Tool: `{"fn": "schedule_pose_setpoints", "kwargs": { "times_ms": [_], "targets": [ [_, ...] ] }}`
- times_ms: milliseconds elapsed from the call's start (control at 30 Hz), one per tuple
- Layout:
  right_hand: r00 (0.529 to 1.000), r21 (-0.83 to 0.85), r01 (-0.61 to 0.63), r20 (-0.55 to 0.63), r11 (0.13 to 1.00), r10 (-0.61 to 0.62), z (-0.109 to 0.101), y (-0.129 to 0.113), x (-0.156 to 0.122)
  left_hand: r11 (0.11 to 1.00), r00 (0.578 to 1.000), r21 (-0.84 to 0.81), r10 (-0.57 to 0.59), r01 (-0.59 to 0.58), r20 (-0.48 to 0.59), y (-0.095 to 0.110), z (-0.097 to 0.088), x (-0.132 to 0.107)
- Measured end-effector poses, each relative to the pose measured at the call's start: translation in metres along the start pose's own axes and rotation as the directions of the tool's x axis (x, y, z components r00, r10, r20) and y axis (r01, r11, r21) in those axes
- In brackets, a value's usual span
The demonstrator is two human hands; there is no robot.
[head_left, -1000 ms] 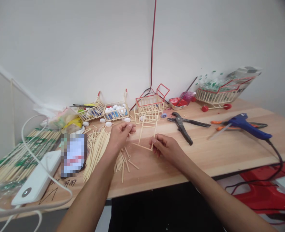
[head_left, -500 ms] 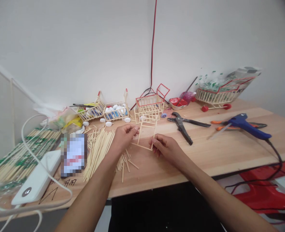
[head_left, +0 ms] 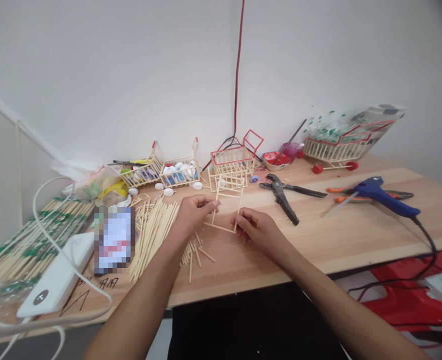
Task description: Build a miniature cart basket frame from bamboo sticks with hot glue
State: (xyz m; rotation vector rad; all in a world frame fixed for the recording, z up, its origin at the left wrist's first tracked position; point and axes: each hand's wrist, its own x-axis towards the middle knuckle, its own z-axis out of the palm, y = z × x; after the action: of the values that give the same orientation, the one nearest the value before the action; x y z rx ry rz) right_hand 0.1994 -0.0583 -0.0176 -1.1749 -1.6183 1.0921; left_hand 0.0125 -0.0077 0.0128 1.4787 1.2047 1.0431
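My right hand (head_left: pixel 256 227) pinches the lower right corner of a small frame of thin bamboo sticks (head_left: pixel 228 210), which stands tilted on the wooden table (head_left: pixel 318 240). My left hand (head_left: pixel 193 212) is closed at the frame's left upright, fingertips pinching it near the top. Loose cut sticks (head_left: pixel 194 252) lie just below my left hand. A long pile of bamboo sticks (head_left: pixel 151 232) lies to its left.
Black pliers (head_left: pixel 283 197) and a blue glue gun (head_left: pixel 382 195) lie to the right. Stick carts (head_left: pixel 234 160) (head_left: pixel 337 145) and baskets with bottle caps (head_left: pixel 178 172) stand along the wall. A phone (head_left: pixel 113 239), a white power bank (head_left: pixel 56 277) and packed skewers (head_left: pixel 26 245) are at the left.
My left hand moved right from near the stick pile to the frame's left upright and took hold of it. My right hand kept its grip and barely moved.
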Motion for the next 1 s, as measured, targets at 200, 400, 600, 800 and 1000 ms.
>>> {"fn": "schedule_pose_setpoints", "kwargs": {
  "times_ms": [200, 400, 600, 800, 1000],
  "targets": [
    [1.000, -0.046, 0.002, -0.007, 0.999, -0.003, -0.001, -0.002, 0.000, 1.000, 1.000, -0.026, 0.011, -0.011, -0.001, -0.002, -0.002, 0.001],
    [0.997, -0.059, -0.001, -0.071, 0.998, -0.003, -0.003, -0.005, 0.000, 1.000, 1.000, -0.008, 0.005, -0.005, -0.004, -0.001, -0.003, 0.002],
    [0.998, 0.040, -0.045, -0.049, 0.998, 0.047, -0.004, -0.006, 0.000, 1.000, 1.000, -0.019, 0.016, -0.016, 0.007, 0.002, -0.003, 0.000],
    [0.997, 0.051, -0.054, -0.054, 0.997, 0.056, -0.003, -0.004, 0.001, 0.999, 0.999, -0.022, 0.031, -0.031, 0.011, 0.004, -0.001, -0.002],
    [0.996, 0.046, -0.058, -0.067, 0.997, 0.061, -0.004, -0.002, 0.002, 0.999, 0.999, -0.011, 0.048, -0.048, 0.024, 0.009, 0.000, -0.005]
  ]
}}
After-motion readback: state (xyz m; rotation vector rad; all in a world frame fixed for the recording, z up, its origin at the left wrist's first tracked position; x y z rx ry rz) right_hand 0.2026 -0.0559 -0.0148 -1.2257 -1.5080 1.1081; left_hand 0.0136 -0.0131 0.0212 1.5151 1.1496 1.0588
